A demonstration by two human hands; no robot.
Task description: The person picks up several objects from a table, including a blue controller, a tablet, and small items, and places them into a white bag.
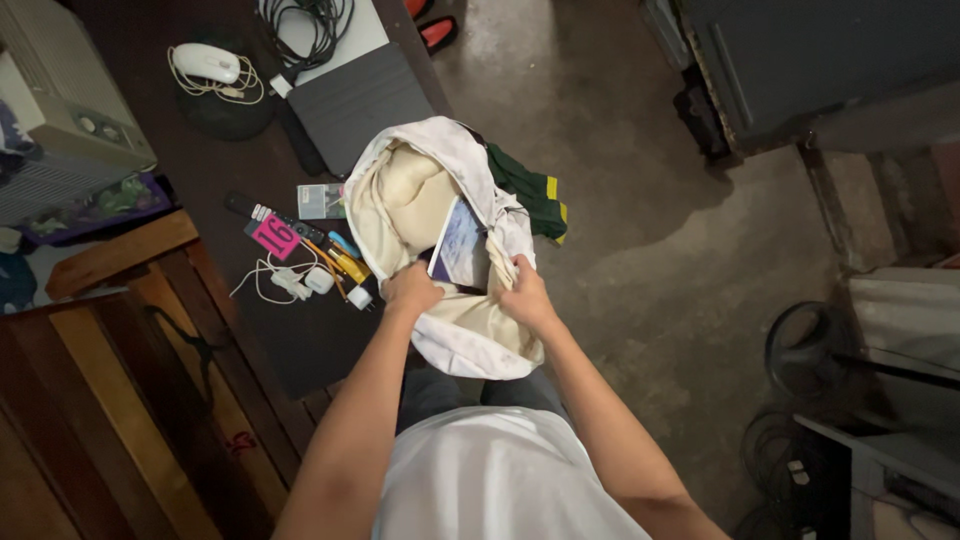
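From the head camera, looking straight down, an open white cloth bag (440, 200) with a cream lining sits near the middle of the view, at the edge of a dark counter (300, 340) and over the person's lap. The left hand (411, 290) is clenched on the bag's near rim at about 7 o'clock of the opening, and the right hand (524, 294) grips the rim at about 5 o'clock, pulling the mouth apart. Between the two hands, a flat booklet with a bluish cover (462, 245) stands tilted inside the bag, its lower edge hidden in the fabric. A green cloth with a yellow stripe (530, 190) lies at 2 o'clock of the bag, touching it. At 9 o'clock of the bag, on the counter, lie a pink tag (276, 238), a white cable with plugs (290, 280) and some pens (340, 262). At 11 o'clock, farther off, rest a white mouse (206, 62) and a grey folder (360, 102).
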